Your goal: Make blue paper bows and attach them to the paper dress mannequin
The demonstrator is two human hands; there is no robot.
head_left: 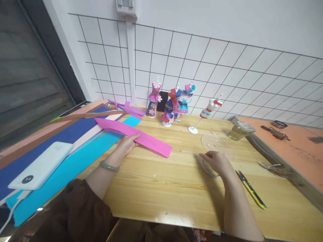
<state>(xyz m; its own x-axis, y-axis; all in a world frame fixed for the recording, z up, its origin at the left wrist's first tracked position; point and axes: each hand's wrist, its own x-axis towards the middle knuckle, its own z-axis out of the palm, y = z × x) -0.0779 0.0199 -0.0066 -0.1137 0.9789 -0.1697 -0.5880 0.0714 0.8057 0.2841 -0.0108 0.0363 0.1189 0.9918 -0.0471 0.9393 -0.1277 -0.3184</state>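
Note:
A long pink strip of crepe-like paper (153,144) is gripped by my left hand (129,144), its thumb on top; it slants from the stacked sheets toward the middle of the table. My right hand (215,160) is closed in a pinch over a clear round plastic piece (210,172). What its fingertips hold, if anything, I cannot make out. A thin whitish strip (187,151) shows faintly left of those fingers. Just behind lies a clear disc (210,141) with small shiny bits on it. Yellow-handled thread snips (251,190) rest to the right of my right forearm.
Several small mannequins in paper dresses, one pink (154,95), stand by the wall grid; a barer white mannequin (210,109) leans right. A lidded clear cup (241,130) stands at the back right. Blue paper (75,169) and a white power bank (41,164) lie left.

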